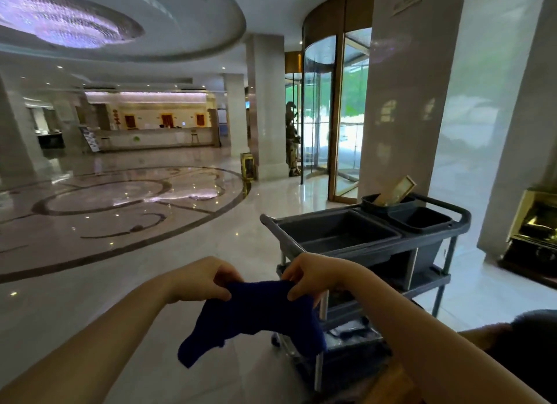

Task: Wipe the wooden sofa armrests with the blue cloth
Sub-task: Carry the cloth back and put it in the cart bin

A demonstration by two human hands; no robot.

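A dark blue cloth (256, 316) hangs in front of me, held up by its top edge. My left hand (200, 278) pinches the cloth's upper left part. My right hand (313, 275) pinches its upper right part, and the two hands are close together. The cloth's lower corners dangle loose towards the floor. At the bottom right, a strip of brown wood (388, 382) and a dark cushion (524, 343) show behind my right forearm; I cannot tell whether they belong to the sofa.
A grey cleaning cart (370, 244) with tubs and shelves stands just beyond my hands, to the right. Polished marble floor (120, 216) spreads left and ahead. White pillars (401, 102), a revolving glass door (328, 111) and a brass bin (536, 223) line the right side.
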